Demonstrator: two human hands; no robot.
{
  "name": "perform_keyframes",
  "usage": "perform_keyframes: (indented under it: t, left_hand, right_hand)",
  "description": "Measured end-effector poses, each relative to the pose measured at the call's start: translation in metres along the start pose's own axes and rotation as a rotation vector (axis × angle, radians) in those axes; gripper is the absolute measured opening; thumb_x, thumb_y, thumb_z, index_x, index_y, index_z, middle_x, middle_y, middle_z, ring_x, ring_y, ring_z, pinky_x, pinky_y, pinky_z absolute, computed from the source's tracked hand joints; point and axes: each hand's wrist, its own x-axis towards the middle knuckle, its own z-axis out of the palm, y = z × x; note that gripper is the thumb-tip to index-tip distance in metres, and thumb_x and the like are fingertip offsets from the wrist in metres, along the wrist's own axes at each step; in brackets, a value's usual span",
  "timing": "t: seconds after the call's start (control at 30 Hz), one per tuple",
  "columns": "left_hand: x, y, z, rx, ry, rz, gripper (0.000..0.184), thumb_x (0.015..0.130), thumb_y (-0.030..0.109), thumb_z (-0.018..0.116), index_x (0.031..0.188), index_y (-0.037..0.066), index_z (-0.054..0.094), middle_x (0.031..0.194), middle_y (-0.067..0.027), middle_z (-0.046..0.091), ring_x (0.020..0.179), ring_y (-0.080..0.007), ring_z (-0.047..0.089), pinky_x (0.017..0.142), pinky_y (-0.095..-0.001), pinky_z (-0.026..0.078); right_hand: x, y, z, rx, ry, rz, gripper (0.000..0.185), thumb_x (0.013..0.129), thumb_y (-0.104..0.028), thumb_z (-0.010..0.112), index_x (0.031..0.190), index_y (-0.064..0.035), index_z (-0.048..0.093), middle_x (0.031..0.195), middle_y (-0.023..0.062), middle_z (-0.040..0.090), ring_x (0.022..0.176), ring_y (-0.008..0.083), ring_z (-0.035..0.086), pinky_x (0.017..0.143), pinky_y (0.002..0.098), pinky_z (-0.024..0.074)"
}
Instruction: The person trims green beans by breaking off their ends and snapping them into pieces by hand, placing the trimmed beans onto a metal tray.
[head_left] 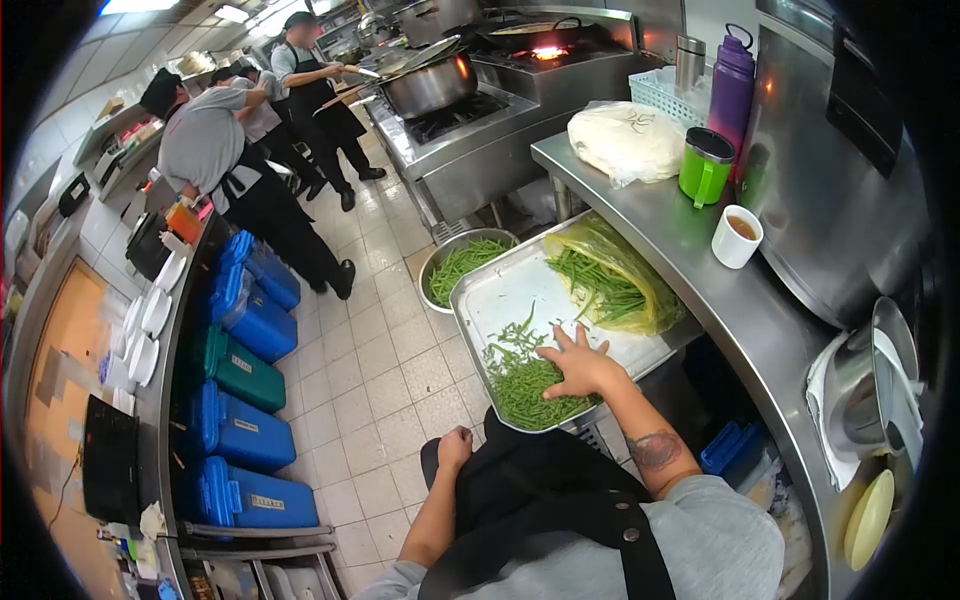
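Observation:
My right hand (578, 365) lies with fingers spread over the near part of a metal tray (502, 312), touching a heap of short green bean pieces (533, 396). Loose bits are scattered beyond my fingertips. Farther up the same tray, a yellowish plastic bag (655, 290) lies open with long green beans (600, 282) inside it. My left hand (457, 447) is closed beside my knee, off the tray; its curled fingers hide whatever might be in them. Past the tray's far left corner, a metal bowl (430, 292) holds more long green beans (468, 268).
On the steel counter (690, 235) at right are a white plastic bag (628, 140), a green mug (705, 170), a purple bottle (731, 95) and a white cup (737, 238). Blue bins (250, 425) line the left aisle. Several people work near a stove with a lit flame (549, 52).

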Motion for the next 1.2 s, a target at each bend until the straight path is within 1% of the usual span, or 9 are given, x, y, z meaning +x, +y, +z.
perform_keyframes:
  t: [0.2,0.53,0.67,0.77,0.83,0.9,1.0,1.1,1.2]
  left_hand:
    - [-0.028,0.016,-0.016,-0.210,0.083,-0.017,0.021,0.083,0.021,0.057,0.093,0.005,0.066,0.084,-0.0183,0.066,0.082,-0.0336,0.064,0.074,-0.0410,0.050]
    - [-0.052,0.037,-0.033,-0.161,0.178,0.106,0.016,0.082,0.014,0.057,0.092,0.003,0.065,0.081,-0.0172,0.065,0.078,-0.0329,0.064,0.072,-0.0402,0.050]
    - [-0.057,0.036,-0.032,-0.129,0.190,0.215,0.014,0.082,0.010,0.056,0.089,0.002,0.065,0.085,-0.0167,0.065,0.083,-0.0326,0.062,0.076,-0.0407,0.048]
    - [-0.071,0.070,-0.047,-0.168,0.203,0.248,0.013,0.081,0.009,0.057,0.089,0.002,0.064,0.086,-0.0161,0.065,0.084,-0.0331,0.061,0.078,-0.0420,0.047]
    - [-0.073,0.077,-0.038,-0.158,0.231,0.329,0.012,0.079,0.008,0.059,0.089,0.002,0.063,0.083,-0.0151,0.063,0.082,-0.0328,0.060,0.075,-0.0409,0.047]
    - [-0.075,0.083,-0.032,-0.137,0.117,0.335,0.012,0.079,0.009,0.060,0.088,0.003,0.064,0.082,-0.0131,0.064,0.084,-0.0306,0.060,0.080,-0.0400,0.045]
    - [-0.076,0.086,-0.037,0.047,0.122,0.388,0.011,0.079,0.010,0.060,0.088,0.005,0.064,0.082,-0.0107,0.064,0.085,-0.0279,0.061,0.085,-0.0398,0.042]
    - [-0.074,0.081,-0.042,0.044,0.133,0.316,0.011,0.079,0.011,0.061,0.087,0.006,0.064,0.084,-0.0089,0.064,0.086,-0.0259,0.061,0.087,-0.0396,0.040]
    - [-0.080,0.080,-0.043,-0.010,0.182,0.362,0.011,0.079,0.012,0.061,0.088,0.007,0.064,0.086,-0.0082,0.065,0.087,-0.0268,0.060,0.086,-0.0389,0.040]
  right_hand:
    - [0.002,-0.002,-0.001,-0.033,-0.009,0.018,0.087,0.066,-0.057,0.072,0.140,-0.0295,0.035,0.153,0.0152,0.005,0.137,0.0488,0.002,0.096,0.0770,0.0145]
    - [0.002,-0.004,0.004,-0.071,0.024,0.033,0.087,0.067,-0.058,0.071,0.141,-0.0302,0.033,0.153,0.0149,0.006,0.137,0.0482,0.003,0.096,0.0763,0.0155]
    - [0.001,-0.005,0.004,-0.074,0.029,0.037,0.088,0.066,-0.059,0.071,0.140,-0.0290,0.034,0.153,0.0147,0.007,0.138,0.0470,0.003,0.096,0.0764,0.0156]
    - [0.003,-0.003,0.006,-0.056,0.043,0.035,0.089,0.064,-0.057,0.073,0.139,-0.0286,0.037,0.153,0.0148,0.009,0.137,0.0476,0.004,0.096,0.0766,0.0162]
    - [0.001,-0.005,0.003,-0.043,0.048,0.035,0.089,0.062,-0.056,0.074,0.138,-0.0284,0.038,0.153,0.0150,0.009,0.137,0.0481,0.005,0.096,0.0767,0.0166]
    - [0.002,-0.004,0.003,-0.032,0.054,0.032,0.087,0.062,-0.054,0.076,0.137,-0.0277,0.040,0.152,0.0159,0.011,0.137,0.0492,0.006,0.095,0.0769,0.0172]
    - [0.003,-0.005,0.001,-0.036,0.052,0.038,0.086,0.063,-0.052,0.076,0.137,-0.0272,0.040,0.152,0.0165,0.011,0.136,0.0498,0.007,0.095,0.0770,0.0175]
    - [-0.001,-0.009,-0.001,-0.030,0.066,0.030,0.085,0.063,-0.051,0.076,0.136,-0.0267,0.041,0.152,0.0170,0.011,0.136,0.0502,0.007,0.095,0.0771,0.0175]
    - [-0.001,-0.008,0.002,-0.021,0.081,0.020,0.083,0.064,-0.051,0.076,0.136,-0.0260,0.042,0.152,0.0176,0.012,0.136,0.0506,0.007,0.094,0.0774,0.0175]
